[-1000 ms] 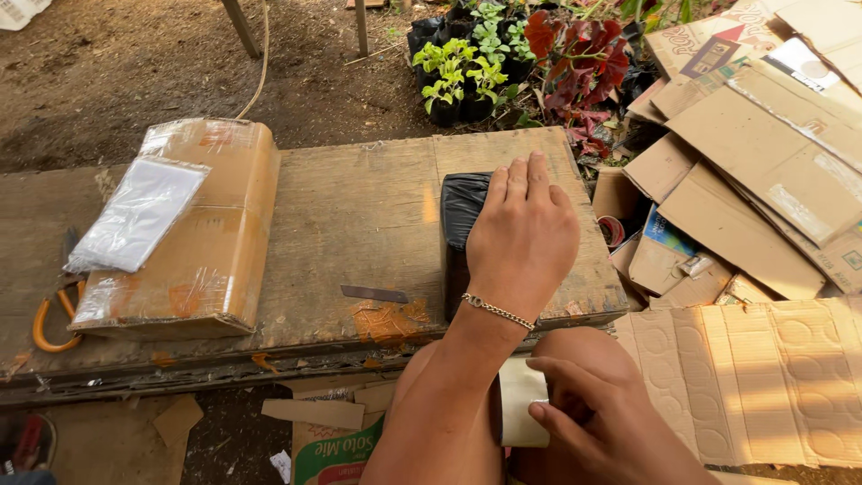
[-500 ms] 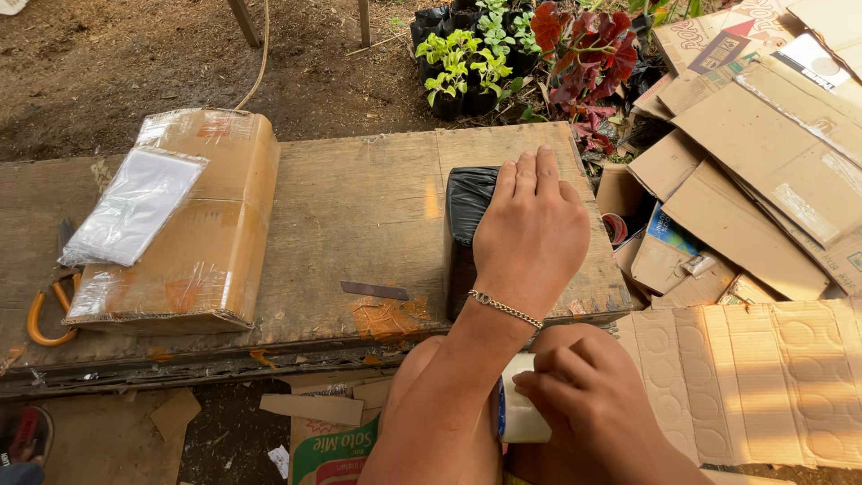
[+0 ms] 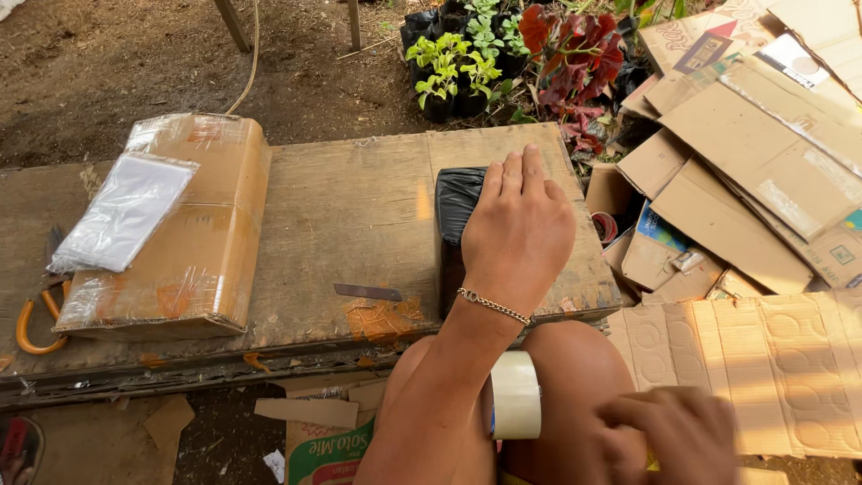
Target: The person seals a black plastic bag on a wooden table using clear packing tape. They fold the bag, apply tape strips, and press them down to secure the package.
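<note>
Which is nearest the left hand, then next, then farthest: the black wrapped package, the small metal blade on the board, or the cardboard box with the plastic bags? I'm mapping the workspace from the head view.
1. black wrapped package: directly under the left hand.
2. small metal blade: mid-board, to the hand's left.
3. cardboard box: far left of the board.

The left hand (image 3: 519, 229) covers most of the black-wrapped package (image 3: 453, 211). The right hand (image 3: 673, 436) is blurred and cut by the bottom edge. The tape roll (image 3: 514, 395) is half hidden behind the forearm.
</note>
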